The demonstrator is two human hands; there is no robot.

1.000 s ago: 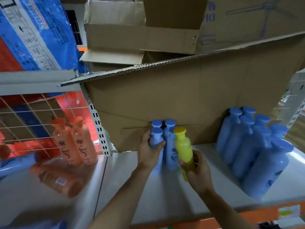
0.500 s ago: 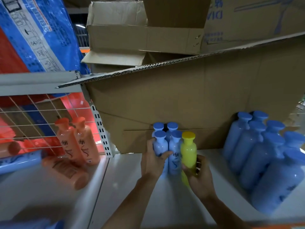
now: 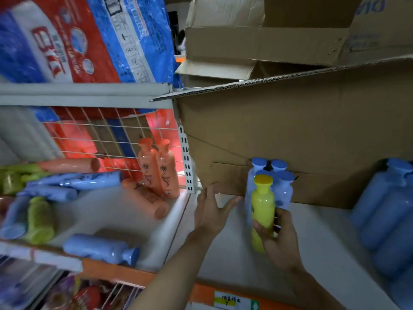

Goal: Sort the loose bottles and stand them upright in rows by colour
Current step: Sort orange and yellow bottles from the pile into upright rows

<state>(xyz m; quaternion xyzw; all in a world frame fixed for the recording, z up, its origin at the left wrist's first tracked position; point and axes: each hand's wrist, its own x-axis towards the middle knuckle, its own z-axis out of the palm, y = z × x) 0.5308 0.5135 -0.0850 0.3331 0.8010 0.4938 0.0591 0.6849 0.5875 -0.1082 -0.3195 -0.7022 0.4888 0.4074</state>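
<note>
White shelf [image 3: 237, 249] carries upright blue bottles [image 3: 277, 186] and cardboard [image 3: 301, 135].

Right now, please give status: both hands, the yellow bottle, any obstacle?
Left hand open, off the blue bottles. Right hand grips yellow bottle, upright, in front of the blue group. Nothing blocking.

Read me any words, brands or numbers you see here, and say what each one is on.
"7": handwritten on the yellow and white shelf label, under handwriting too small to read.
Big red and white brand lettering on the plastic sack: tilted and blurred, unreadable.
Blue print on the cardboard box: cropped and apparently reversed, unreadable.
Dark script on the orange bottles and the yellow bottle: too blurred.
</note>
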